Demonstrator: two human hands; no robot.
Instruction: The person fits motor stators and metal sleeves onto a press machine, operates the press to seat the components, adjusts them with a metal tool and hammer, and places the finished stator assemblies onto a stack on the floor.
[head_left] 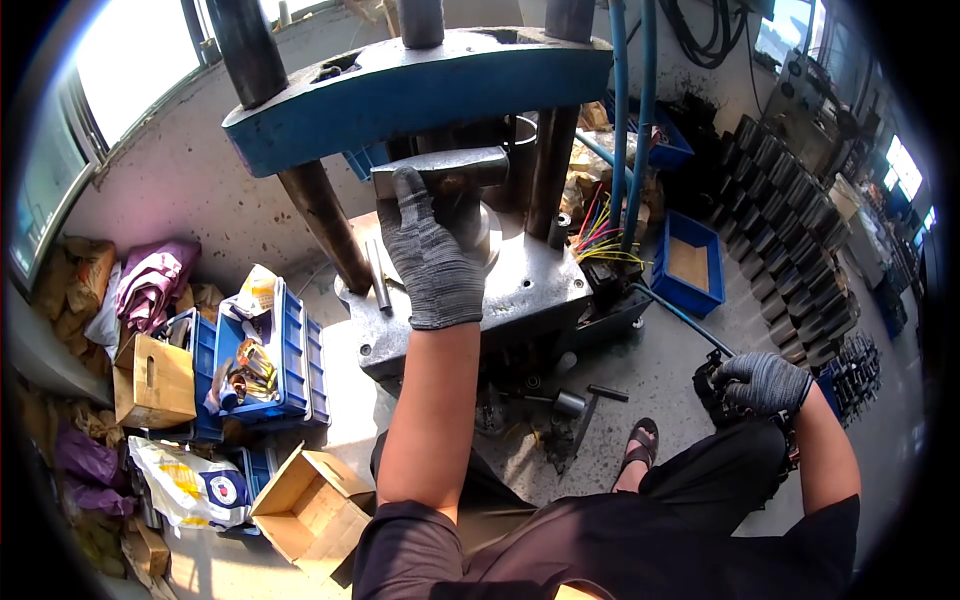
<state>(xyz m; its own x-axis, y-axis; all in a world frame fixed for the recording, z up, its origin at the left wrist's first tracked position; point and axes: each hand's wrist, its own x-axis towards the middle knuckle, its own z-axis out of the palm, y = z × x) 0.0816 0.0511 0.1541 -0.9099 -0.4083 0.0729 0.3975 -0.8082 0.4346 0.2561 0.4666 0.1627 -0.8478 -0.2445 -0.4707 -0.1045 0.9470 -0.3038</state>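
One digit of your left hand (432, 262) against steel block (465, 163), other fingers hidden, hold unclear; your right hand (766, 383) curled round black fixture (707, 392). Likely positioning; next probably needs block squared.

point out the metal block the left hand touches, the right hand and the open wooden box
Metal block (458, 167): head view, on its light grey face
Right hand (768, 383): head view, on its gloved back
Open wooden box (312, 507): head view, on its bare inside
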